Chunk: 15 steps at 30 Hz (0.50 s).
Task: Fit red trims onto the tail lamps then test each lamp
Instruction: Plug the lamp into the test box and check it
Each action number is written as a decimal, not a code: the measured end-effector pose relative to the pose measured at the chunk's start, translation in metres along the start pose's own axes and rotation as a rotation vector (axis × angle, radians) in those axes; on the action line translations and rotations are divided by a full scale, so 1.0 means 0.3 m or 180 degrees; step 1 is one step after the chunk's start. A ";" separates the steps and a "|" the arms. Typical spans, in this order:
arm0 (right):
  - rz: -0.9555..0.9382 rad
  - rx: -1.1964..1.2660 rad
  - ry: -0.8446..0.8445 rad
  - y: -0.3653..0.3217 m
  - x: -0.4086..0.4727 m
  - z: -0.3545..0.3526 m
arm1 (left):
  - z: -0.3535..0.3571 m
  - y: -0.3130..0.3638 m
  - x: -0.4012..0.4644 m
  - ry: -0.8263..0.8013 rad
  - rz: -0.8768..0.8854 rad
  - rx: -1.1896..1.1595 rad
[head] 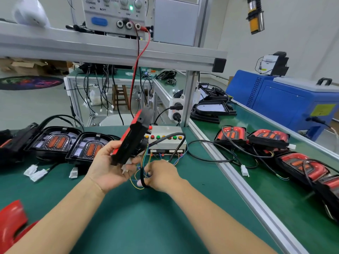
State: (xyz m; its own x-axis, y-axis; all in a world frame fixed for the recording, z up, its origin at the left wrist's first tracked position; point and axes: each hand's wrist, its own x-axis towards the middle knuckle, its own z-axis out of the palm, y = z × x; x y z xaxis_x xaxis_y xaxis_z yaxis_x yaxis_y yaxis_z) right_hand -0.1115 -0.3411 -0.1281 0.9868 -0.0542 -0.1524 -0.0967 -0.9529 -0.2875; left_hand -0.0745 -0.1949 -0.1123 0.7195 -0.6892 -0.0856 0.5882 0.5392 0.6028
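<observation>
Now left hand (108, 169) grips lamp (131, 140) edge-on; right hand (161, 176) pinches its cable (142, 178). Rigid, light shell: hold the housing, spare the trim.

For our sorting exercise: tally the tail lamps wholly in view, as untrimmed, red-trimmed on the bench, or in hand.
Untrimmed tail lamps, left: 2
Red-trimmed tail lamps, right bench: 3
Held tail lamp, in left hand: 1
Total: 6
Lamps cut off at either edge are not counted.
</observation>
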 end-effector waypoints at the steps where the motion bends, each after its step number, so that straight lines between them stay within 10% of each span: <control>1: 0.0004 -0.0189 -0.0073 -0.010 0.010 0.003 | -0.002 0.001 -0.001 -0.0011 -0.0003 0.0030; 8: 0.0015 -0.0639 0.0119 -0.043 0.019 0.009 | -0.038 0.022 0.000 0.0136 -0.0017 0.0133; 15: -0.0138 0.2395 0.1392 0.108 -0.065 0.072 | -0.074 0.063 -0.019 0.0480 0.0132 0.0402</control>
State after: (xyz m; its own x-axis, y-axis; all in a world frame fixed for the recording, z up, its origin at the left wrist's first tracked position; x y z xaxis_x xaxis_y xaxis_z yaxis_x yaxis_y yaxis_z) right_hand -0.1366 -0.3645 -0.1549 0.9380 -0.2793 0.2055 0.0343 -0.5148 -0.8566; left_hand -0.0593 -0.1701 -0.1179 0.7948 -0.5823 -0.1709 0.5128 0.4939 0.7022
